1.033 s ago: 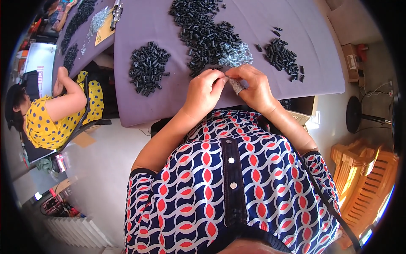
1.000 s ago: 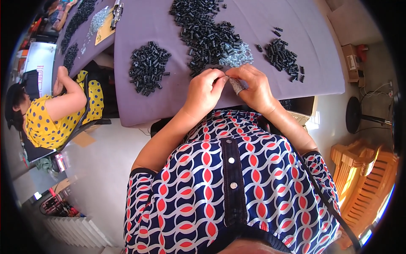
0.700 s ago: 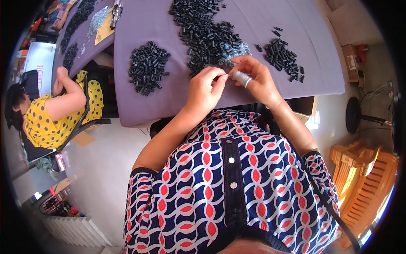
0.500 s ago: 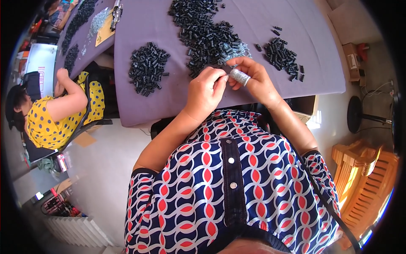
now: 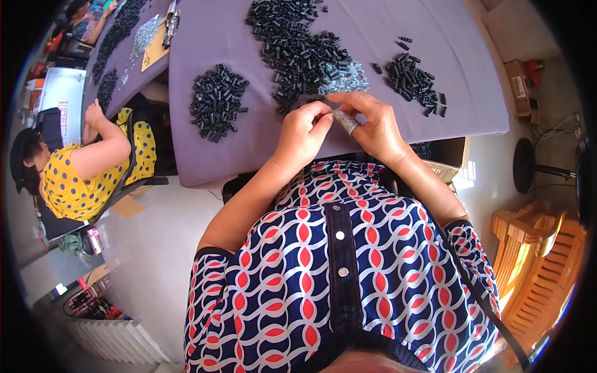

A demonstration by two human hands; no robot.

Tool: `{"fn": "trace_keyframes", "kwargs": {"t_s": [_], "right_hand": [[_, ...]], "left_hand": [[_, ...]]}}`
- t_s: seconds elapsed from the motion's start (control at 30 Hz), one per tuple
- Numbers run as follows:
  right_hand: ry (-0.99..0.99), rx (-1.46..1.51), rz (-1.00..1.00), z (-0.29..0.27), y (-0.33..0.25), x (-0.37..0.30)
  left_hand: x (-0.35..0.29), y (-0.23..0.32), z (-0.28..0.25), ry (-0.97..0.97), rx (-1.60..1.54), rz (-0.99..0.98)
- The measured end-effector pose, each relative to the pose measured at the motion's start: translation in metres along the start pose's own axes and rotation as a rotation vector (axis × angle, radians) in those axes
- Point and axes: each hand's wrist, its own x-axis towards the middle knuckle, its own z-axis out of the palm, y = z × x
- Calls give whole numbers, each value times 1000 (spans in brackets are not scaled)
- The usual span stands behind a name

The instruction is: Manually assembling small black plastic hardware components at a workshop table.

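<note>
A pile of small, shiny, silvery-clear pieces [image 5: 345, 79] lies just beyond the hands at 12 to 1 o'clock, nearest the right hand [image 5: 377, 127]. The left hand [image 5: 300, 133] has thumb and forefinger drawn together; the right, one digit in a grey wrap [image 5: 346, 122], is half-curled against its fingertips. What either grips cannot be told. On the mauve cloth-covered surface [image 5: 451, 121] are three heaps of short black cylinders: a long central heap [image 5: 298, 56] stretching toward 11 o'clock, a left heap [image 5: 216, 102] at 9, a right heap [image 5: 410, 78] at 2. Individual pieces are too many to count. One co-worker in spotted yellow [image 5: 68, 180] sits toward 8 o'clock.
</note>
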Motion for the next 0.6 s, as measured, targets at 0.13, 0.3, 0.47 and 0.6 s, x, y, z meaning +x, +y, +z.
{"fn": "trace_keyframes", "kwargs": {"t_s": [0.13,0.3,0.47,0.6], "right_hand": [[-78,176,198,-1,3,0],[-185,379,398,-5,24,0],[-340,444,474,-8,19,5],[-325,640,563,-10,20,9]], "left_hand": [[-2,-6,0,28,132,186],[-3,1,-4,92,264,331],[-4,6,-7,85,387,406],[1,4,-11,105,420,543]]}}
